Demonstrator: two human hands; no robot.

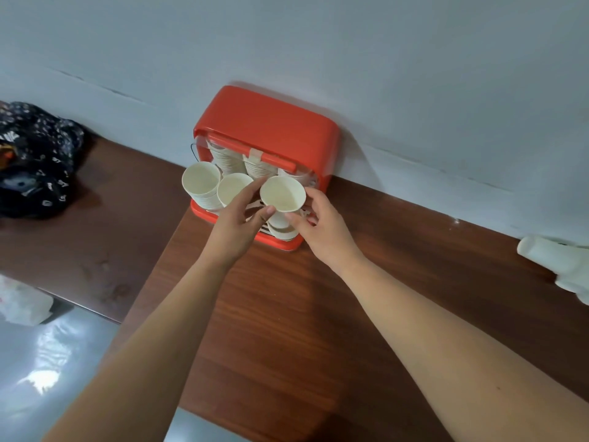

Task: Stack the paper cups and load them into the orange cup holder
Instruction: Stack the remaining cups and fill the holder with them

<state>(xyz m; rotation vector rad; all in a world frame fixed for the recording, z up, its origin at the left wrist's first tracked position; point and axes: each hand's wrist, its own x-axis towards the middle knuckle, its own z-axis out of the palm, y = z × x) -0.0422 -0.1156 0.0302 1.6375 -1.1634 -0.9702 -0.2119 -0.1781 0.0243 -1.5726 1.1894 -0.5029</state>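
1. The left hand [237,218] and right hand [322,228] both pinch the right paper cup stack [283,194], which sits at the front right of the orange cup holder [271,122].
2. Squeezing too hard could likely crush the thin top rim.
3. A tilted push might jam the stack or knock the middle stack [234,189].

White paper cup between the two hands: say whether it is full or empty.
Empty. The white paper cup tilts its mouth toward the camera, showing a bare pale inside.
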